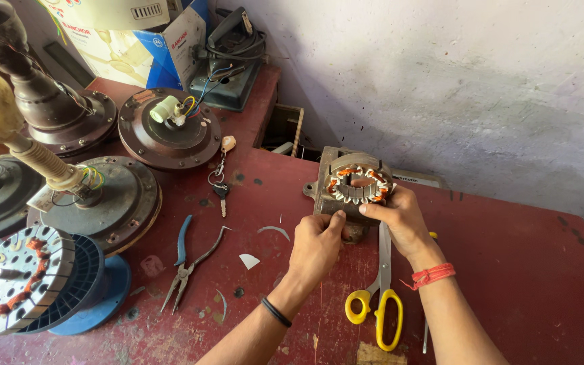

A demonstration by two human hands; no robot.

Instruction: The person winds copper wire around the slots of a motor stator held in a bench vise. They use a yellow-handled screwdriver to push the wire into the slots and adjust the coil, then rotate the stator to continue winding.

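Note:
A round metal stator (359, 184) with copper windings and white insulation strips sits on a small grey metal block (324, 196) at the far side of the red table (508, 270). My left hand (315, 245) grips the near left edge of the block and stator. My right hand (403, 220) holds the stator's right rim, thumb pressing on its near edge. Yellow-handled scissors (381, 290) lie between my forearms, blades pointing toward the stator.
Blue-handled pliers (187, 263) and keys (221, 182) lie left of centre. Several brown fan motor housings (169, 128) crowd the left side, with a blue wire spool (69, 290) at front left. Cardboard boxes (150, 40) stand at the back; a wall rises on the right.

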